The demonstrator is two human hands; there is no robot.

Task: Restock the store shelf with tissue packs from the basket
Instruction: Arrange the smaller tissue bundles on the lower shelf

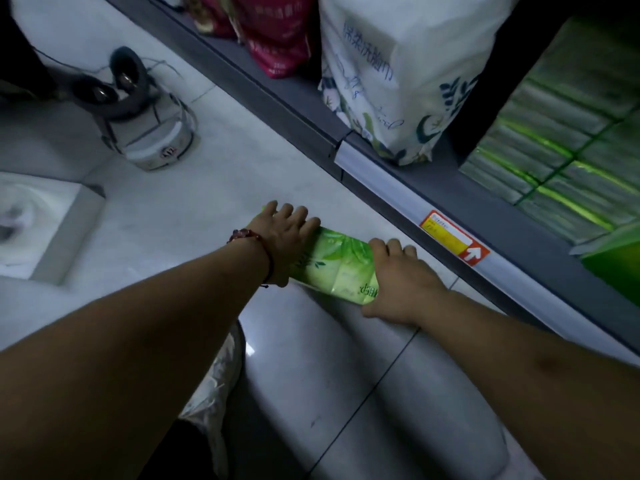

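Note:
A green tissue pack (337, 265) lies low over the pale floor tiles, just in front of the shelf's grey front rail (381, 174). My left hand (282, 237), with a red bead bracelet at the wrist, holds the pack's left end, fingers spread over it. Its right end is gripped by my right hand (401, 282), fingers curled round the edge. Rows of green tissue packs (561, 161) stand stacked on the shelf at the upper right. No basket is in view.
A white floral bag (391, 81) and a red bag (277, 36) stand on the shelf. A price label (453, 242) is on the rail. A headset on a white bucket (152, 133) and a white box (45, 230) stand on the floor left.

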